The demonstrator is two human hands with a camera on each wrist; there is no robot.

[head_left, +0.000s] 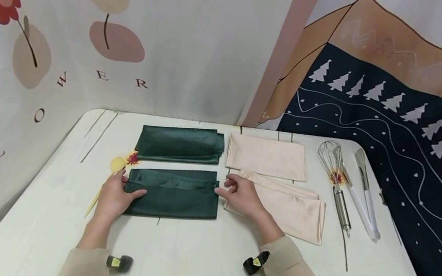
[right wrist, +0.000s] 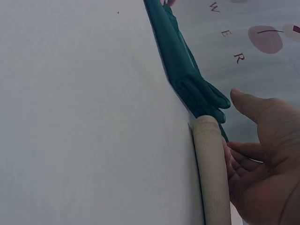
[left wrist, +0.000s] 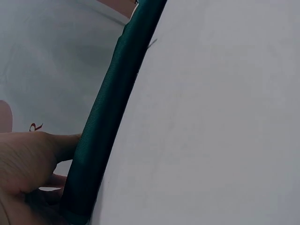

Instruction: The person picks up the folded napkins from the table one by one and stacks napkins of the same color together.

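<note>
A dark green folded cloth [head_left: 174, 201] with a satiny sheen lies flat at the middle of the table. My left hand [head_left: 115, 196] grips its left end, thumb over the top and fingers at the side edge. In the left wrist view the cloth's front fold [left wrist: 101, 117] runs up beside that thumb. At the opposite end is my right hand [head_left: 248, 197], thumb and fingers apart, the thumb tip close to the edge. The right wrist view shows the green layers [right wrist: 180, 70] fanned out there. Under the right hand lies a pale pink folded cloth [head_left: 287, 214].
Behind lie another green folded cloth [head_left: 177, 146] and another pink one [head_left: 268, 156]. A whisk [head_left: 340, 193] and two white-handled utensils [head_left: 369, 206] lie at the right. A yellow utensil [head_left: 117, 164] is partly hidden beside the left hand. Printed curtains stand along the table's back.
</note>
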